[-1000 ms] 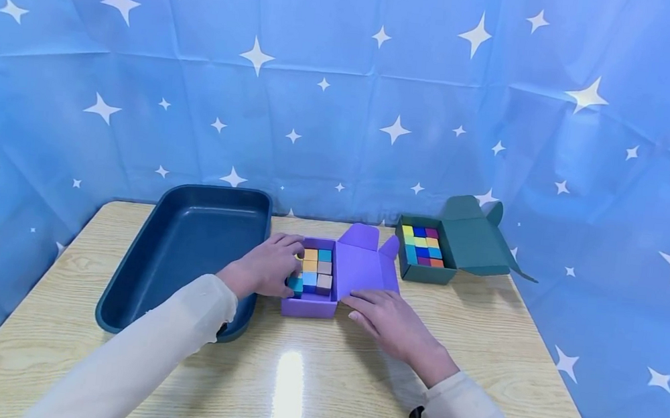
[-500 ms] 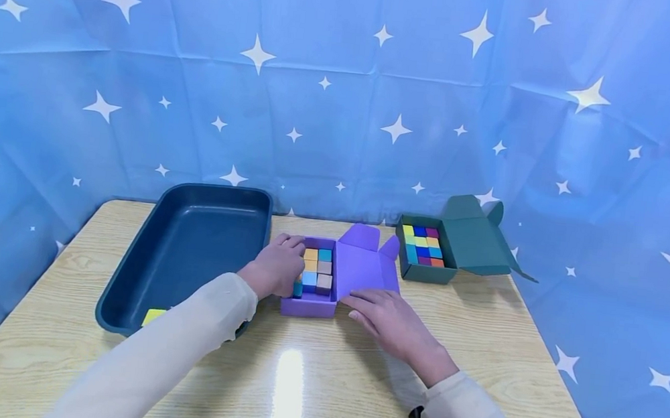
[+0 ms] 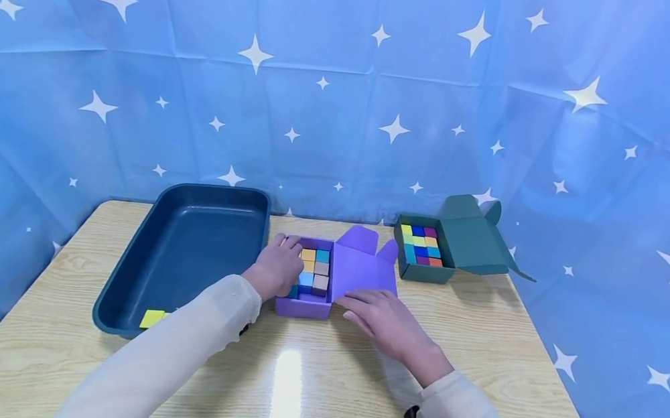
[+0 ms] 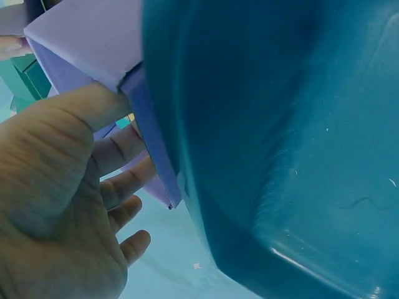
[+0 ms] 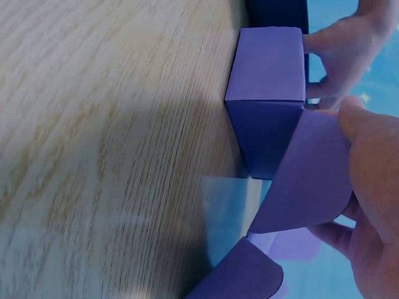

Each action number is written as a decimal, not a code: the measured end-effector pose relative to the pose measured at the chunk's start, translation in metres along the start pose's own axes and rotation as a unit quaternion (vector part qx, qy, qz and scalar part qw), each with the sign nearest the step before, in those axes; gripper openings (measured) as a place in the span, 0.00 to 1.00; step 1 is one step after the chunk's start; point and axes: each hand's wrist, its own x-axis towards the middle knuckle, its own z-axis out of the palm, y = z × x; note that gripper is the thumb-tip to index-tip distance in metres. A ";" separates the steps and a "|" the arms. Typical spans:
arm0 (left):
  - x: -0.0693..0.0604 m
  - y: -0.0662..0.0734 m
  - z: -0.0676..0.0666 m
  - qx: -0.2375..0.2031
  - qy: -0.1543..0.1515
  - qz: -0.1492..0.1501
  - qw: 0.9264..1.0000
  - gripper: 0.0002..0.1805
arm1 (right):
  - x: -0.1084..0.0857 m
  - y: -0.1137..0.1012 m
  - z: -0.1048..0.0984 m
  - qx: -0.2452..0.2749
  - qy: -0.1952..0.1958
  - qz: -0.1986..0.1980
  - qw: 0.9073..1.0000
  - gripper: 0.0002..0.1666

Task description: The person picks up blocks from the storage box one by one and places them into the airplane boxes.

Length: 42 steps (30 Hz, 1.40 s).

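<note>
An uncovered purple cardboard box (image 3: 303, 309) stands at mid-table, filled with coloured cube blocks (image 3: 321, 268) in rows. My left hand (image 3: 276, 267) reaches over the box's left wall and covers the left column of blocks. In the left wrist view its thumb and fingers (image 4: 121, 146) pass behind the wall, so whether they grip a block is hidden. At the box's near right corner, my right hand (image 3: 385, 321) holds the folded-back lid (image 3: 366, 266). The right wrist view has the lid's flap (image 5: 312, 174) between thumb and fingers.
A dark blue tray (image 3: 186, 242) lies close to the purple box's left side. Yellow blocks (image 3: 151, 318) sit in its near end, partly behind my left sleeve. Back right stands a lid-open green box (image 3: 426, 273) with coloured blocks. A starry blue curtain (image 3: 345, 102) backs the table.
My left hand has shifted slightly right and over the box's left column, covering more blocks. As the left forearm moved right, yellow blocks in the tray came into sight. My right hand stays on the lid.
</note>
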 end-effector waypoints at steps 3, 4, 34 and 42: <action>0.000 -0.001 0.000 -0.001 -0.001 -0.002 1.000 0.14 | 0.001 -0.001 0.000 0.000 0.003 -0.005 1.000 0.22; 0.000 -0.002 0.001 -0.004 -0.001 -0.002 1.000 0.14 | 0.001 -0.001 0.000 -0.002 0.005 -0.006 1.000 0.22; -0.016 -0.031 -0.001 -0.177 0.044 0.072 0.981 0.12 | 0.002 0.000 0.001 -0.010 0.010 -0.013 1.000 0.21; -0.054 -0.087 0.001 -0.209 0.118 0.033 0.970 0.13 | 0.001 0.001 0.001 -0.001 0.014 -0.014 1.000 0.22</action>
